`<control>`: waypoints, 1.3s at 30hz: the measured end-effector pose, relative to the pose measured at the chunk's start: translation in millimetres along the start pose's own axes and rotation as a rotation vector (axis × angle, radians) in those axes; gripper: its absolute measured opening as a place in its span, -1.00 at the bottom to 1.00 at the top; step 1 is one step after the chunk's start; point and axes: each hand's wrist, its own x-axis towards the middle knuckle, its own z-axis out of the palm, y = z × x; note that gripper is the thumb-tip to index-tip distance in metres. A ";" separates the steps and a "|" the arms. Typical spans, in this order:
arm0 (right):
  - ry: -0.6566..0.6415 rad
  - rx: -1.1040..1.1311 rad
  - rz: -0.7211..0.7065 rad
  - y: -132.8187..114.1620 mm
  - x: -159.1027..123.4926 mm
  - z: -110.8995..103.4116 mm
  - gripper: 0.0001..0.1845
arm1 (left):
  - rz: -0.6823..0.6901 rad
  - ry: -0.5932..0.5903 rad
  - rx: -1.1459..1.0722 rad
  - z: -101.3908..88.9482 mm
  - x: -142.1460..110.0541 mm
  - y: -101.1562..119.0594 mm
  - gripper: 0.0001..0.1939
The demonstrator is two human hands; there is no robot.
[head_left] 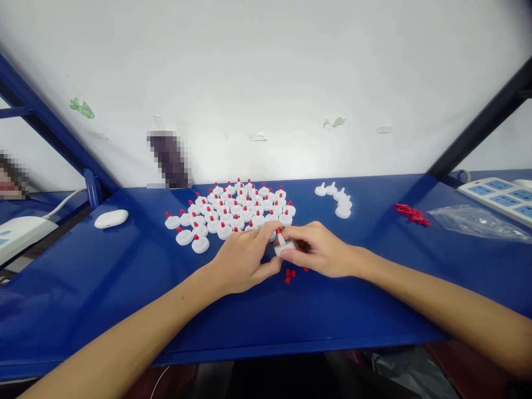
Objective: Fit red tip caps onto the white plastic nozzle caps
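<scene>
Near the middle of the blue table, a white nozzle cap (285, 249) with a red tip is held between both my hands. My right hand (326, 249) pinches its wide base and spout with thumb and fingers. The index finger and thumb of my left hand (245, 260) close round its left side, the index near the red tip. Just below my fingers lie several small loose red tips (288, 274). Behind my left hand stands a large cluster of white nozzle caps (224, 215) with red tips. Several bare white nozzle caps (343, 209) sit farther back, right of centre.
A pile of red tips (412, 214) lies at the right beside a clear plastic bag (477, 223). A white power strip (496, 194) is at the far right, another (25, 235) at the far left. A white earbud case (111, 219) lies on the blue table (299, 321).
</scene>
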 end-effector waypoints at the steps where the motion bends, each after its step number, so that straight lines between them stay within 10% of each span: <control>1: -0.012 0.004 -0.006 0.2 0.2 0.4 -0.72 | -0.001 -0.002 0.008 0.8 0.2 0.2 -0.64; 15: 0.147 -0.385 -0.218 0.6 0.2 3.4 -0.90 | 0.048 -0.059 0.044 0.5 0.5 -2.5 -0.87; 24: 0.161 -0.379 -0.270 -0.6 -2.3 5.5 -0.26 | 0.140 -0.101 0.075 3.0 1.0 -3.7 -0.77; 34: -0.013 -0.459 0.008 -11.9 -0.7 3.0 -0.51 | 0.206 -0.111 0.122 3.1 0.4 -2.8 -0.64; 39: 0.014 -0.525 -0.087 -8.5 0.1 4.0 -0.61 | 0.238 -0.119 0.132 3.7 1.5 0.5 -0.63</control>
